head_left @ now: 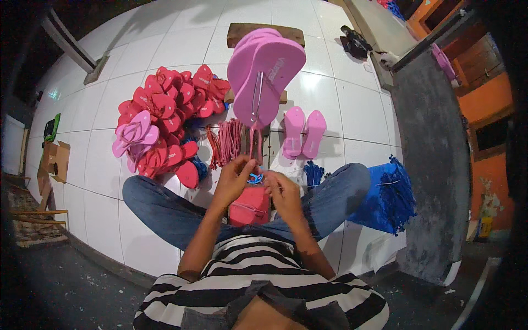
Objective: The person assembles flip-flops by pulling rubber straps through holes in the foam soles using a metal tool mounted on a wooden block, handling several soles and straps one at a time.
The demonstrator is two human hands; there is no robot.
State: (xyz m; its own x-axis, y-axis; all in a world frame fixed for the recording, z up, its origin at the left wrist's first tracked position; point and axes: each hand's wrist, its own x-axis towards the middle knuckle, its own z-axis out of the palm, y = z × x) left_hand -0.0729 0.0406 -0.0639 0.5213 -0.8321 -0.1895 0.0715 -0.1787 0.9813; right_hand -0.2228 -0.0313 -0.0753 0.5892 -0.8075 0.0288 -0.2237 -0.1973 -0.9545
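I sit on a white tiled floor with my legs spread. A red flip-flop sole (250, 209) lies in my lap. My left hand (234, 179) and my right hand (283, 192) both grip its top end, where a blue strap (254, 177) sits between my fingers. Just beyond my hands a pink sole (267, 74) stands on a metal tool (257, 99), with a second pink sole behind it.
A heap of red soles (170, 118) with pink ones (133, 135) on it lies to the left. Red straps (225, 142) lie ahead, a pink pair (303, 132) right of centre, blue straps (388, 195) by my right knee. A grey wall (434, 165) rises at right.
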